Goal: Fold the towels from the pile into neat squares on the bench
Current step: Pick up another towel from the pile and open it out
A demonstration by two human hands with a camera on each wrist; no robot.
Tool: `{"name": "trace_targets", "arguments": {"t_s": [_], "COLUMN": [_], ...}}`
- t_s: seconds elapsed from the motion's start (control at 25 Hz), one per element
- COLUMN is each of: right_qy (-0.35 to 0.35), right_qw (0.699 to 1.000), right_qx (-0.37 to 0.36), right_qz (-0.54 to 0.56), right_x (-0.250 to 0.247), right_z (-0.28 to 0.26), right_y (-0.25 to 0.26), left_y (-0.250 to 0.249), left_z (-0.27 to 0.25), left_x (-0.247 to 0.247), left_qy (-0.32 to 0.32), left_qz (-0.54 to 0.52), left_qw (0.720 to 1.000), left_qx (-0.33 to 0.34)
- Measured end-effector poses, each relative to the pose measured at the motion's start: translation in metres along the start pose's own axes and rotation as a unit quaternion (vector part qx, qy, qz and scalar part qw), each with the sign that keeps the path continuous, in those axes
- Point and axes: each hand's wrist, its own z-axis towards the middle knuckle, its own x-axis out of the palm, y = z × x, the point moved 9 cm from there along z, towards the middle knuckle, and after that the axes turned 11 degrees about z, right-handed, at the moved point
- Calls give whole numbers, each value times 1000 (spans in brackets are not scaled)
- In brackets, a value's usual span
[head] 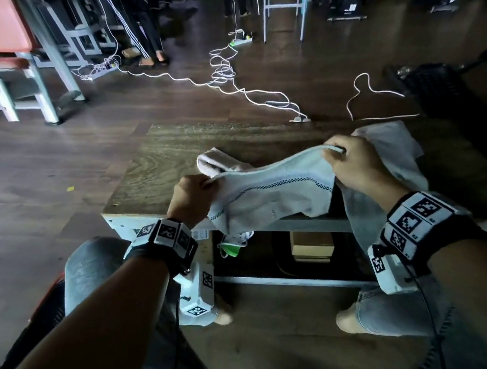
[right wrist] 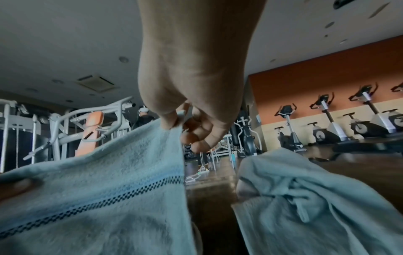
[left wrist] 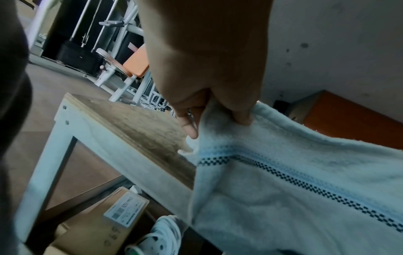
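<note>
A pale towel point(head: 273, 198) with a dark checked stripe hangs stretched between both hands above the near edge of the wooden bench point(head: 167, 161). My left hand point(head: 193, 192) pinches its left top corner, and the left wrist view shows the fingers point(left wrist: 242, 115) curled over the towel point(left wrist: 294, 189) edge. My right hand point(head: 351, 160) pinches the right top corner; the thumb point(right wrist: 167, 120) clamps the towel point(right wrist: 98, 189). A folded towel point(head: 216, 161) lies on the bench behind. A loose towel pile point(head: 391, 153) point(right wrist: 305, 198) lies at the right.
The bench has a white frame point(head: 307, 225), with a cardboard box point(head: 312, 245) and shoes point(head: 233, 244) beneath it. White cables point(head: 227, 74) trail over the dark floor beyond. Gym machines point(head: 6, 63) stand at the back, and a person's legs point(head: 144, 23) are visible.
</note>
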Motion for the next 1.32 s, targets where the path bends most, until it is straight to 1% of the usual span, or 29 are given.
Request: {"name": "trace_targets", "arguments": {"t_s": [0.08,0.12,0.16,0.24,0.28,0.32,0.36,0.4,0.44,0.52,0.64,0.68,0.72,0.76,0.8,0.88,0.96,1.04,1.12,1.2,1.24,1.32], "right_qy": [67,84,91,106,127,154,186,218,245,271,262,256,238,209,172,72,-19,-72,-100,-130,-136,-131], "right_qw": [997,995,994,994,991,988,982,976,969,962,965,966,971,978,985,996,997,995,993,989,988,990], "right_qx": [43,50,50,34,28,20,12,4,-1,-3,-17,-19,-20,-22,-24,-43,-58,-62,-63,-69,-71,-59], "right_qz": [-13,-17,-16,-14,-10,4,18,29,31,29,4,-3,-5,-7,-2,20,44,30,-1,-6,-7,11], "right_x": [22,28,35,52,64,77,92,108,121,146,165,166,161,151,137,106,78,58,40,22,17,14], "right_z": [0,1,5,16,21,26,31,32,30,32,52,67,86,113,137,201,254,289,306,314,316,322], "right_y": [-25,-32,-35,-37,-38,-38,-39,-40,-42,-50,-54,-53,-52,-48,-43,-28,-11,-2,-5,-11,-14,-22], "left_y": [7,5,2,-2,-3,-3,-3,-1,-1,-2,-1,-7,-18,-37,-54,-90,-123,-135,-125,-104,-95,-86], "left_z": [3,3,6,19,26,34,41,47,50,62,95,115,139,168,191,247,290,321,340,354,358,364], "left_x": [15,19,24,39,50,64,74,83,89,101,110,106,98,85,71,41,9,-10,-25,-46,-54,-61], "left_qy": [15,22,33,88,131,174,206,225,229,227,256,248,214,167,120,33,-28,-57,-80,-114,-126,-128], "left_qz": [18,29,36,55,74,117,181,244,270,245,201,204,202,198,186,151,129,156,190,190,191,199], "left_qw": [1000,999,999,995,989,978,962,943,934,940,943,944,950,954,958,965,971,972,969,971,971,970], "left_qx": [0,1,2,-3,-7,3,17,30,44,68,68,76,103,149,182,210,200,168,137,85,65,50]}}
